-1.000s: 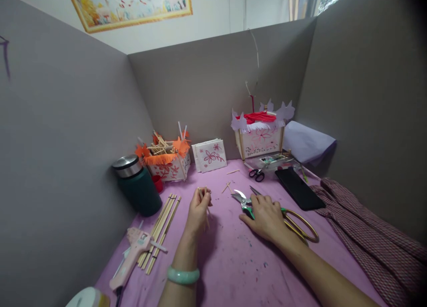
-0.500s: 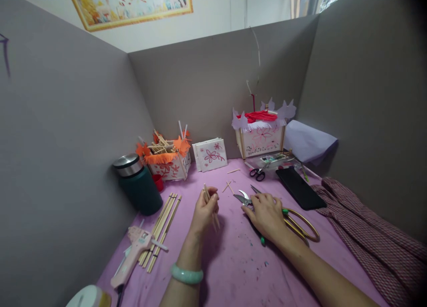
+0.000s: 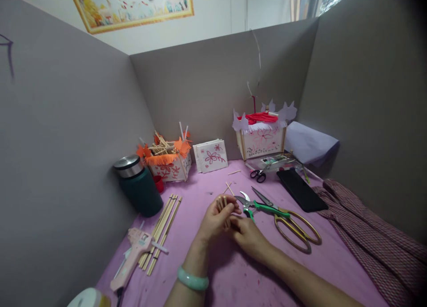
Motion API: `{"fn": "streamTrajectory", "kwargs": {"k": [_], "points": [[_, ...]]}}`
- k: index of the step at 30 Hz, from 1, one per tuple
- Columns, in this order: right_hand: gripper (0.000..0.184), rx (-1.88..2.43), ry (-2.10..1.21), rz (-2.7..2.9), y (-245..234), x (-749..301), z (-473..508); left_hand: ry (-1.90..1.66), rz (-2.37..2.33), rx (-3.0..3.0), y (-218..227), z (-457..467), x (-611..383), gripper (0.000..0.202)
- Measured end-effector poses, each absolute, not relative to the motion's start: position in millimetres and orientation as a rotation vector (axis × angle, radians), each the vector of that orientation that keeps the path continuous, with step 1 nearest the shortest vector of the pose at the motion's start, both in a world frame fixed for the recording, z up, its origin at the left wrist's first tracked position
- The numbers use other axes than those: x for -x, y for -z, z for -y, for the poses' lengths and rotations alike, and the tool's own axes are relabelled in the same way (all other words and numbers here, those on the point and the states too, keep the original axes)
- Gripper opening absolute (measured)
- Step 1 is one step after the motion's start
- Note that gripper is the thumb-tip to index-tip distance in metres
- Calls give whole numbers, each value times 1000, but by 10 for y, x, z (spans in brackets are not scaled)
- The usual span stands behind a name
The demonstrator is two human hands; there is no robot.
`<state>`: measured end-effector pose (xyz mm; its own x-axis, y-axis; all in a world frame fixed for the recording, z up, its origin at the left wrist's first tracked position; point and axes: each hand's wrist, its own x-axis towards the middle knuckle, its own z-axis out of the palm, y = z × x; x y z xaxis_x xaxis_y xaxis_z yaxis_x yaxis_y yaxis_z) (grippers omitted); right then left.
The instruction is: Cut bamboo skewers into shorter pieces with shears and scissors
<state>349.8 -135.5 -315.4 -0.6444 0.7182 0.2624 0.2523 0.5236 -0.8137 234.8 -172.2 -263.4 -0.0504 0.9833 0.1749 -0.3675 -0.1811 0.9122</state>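
My left hand (image 3: 213, 220), with a pale green bangle on its wrist, is closed around several short, thin wooden sticks (image 3: 222, 204) whose upper ends show above the thumb. My right hand (image 3: 250, 239) meets it from the right, its fingers pinched at the lower part of the sticks. The exact grip of the right fingertips is partly hidden. Just right of both hands lie green-handled pruning shears (image 3: 271, 208), their blades apart. Gold-handled scissors (image 3: 298, 229) rest partly beneath them.
Left of my hands are long bamboo sticks (image 3: 163, 229), a pink glue gun (image 3: 133, 256) and a dark green flask (image 3: 140, 187). Behind stand two decorated boxes (image 3: 170, 170) and folded white cloths (image 3: 211, 156). A phone (image 3: 300, 190) and black-handled scissors (image 3: 258, 176) lie right. Grey panels (image 3: 207, 93) enclose the table.
My right hand has left the pruning shears and moved left to the sticks, uncovering the green handles. My left hand has shifted right and a little down with the sticks.
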Motion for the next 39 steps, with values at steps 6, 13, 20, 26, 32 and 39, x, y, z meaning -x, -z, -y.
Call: {"fn": "streamTrajectory", "kwargs": {"k": [6, 13, 20, 26, 32, 39], "points": [[10, 881, -1035, 2136, 3089, -3535, 1317, -1572, -922, -1091, 2608, 1713, -2349, 28], [11, 690, -947, 2145, 3108, -3546, 1323, -1533, -893, -1089, 2657, 1722, -2358, 26], [8, 750, -901, 2179, 3112, -3552, 1295, -1490, -895, -1125, 2634, 1722, -2341, 24], [12, 719, -908, 2160, 3119, -3548, 1279, -1509, -879, -1034, 2690, 1672, -2300, 28], [14, 708, -888, 2211, 3152, -3530, 1283, -1559, -829, -980, 2699, 1646, -2302, 29], [13, 752, -938, 2212, 3141, -3538, 1294, -1532, -840, -953, 2667, 1675, -2325, 35]]}}
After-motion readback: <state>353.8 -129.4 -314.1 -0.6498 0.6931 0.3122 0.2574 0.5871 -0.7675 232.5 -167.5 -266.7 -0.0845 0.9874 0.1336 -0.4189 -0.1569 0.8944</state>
